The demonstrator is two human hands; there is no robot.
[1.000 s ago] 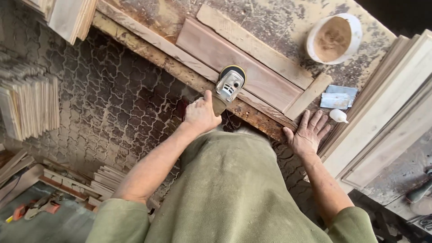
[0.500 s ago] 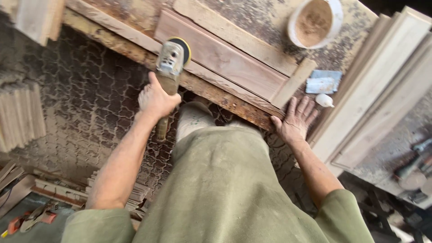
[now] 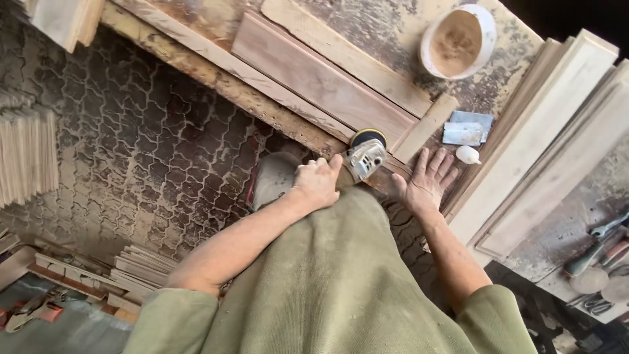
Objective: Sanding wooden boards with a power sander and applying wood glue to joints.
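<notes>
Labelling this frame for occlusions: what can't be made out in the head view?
- Angle grinder: handle hidden inside the left hand; the disc's contact with the wooden board is not visible.
- Right hand: palm faces down, so what lies under it is hidden.
- Tools at right: small, cut by the frame edge.

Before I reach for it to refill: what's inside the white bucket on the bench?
The white bucket holds tan, sawdust-like powder filling most of its opening. Whatever lies below that surface, including the bottom, is covered and cannot be seen.
</notes>
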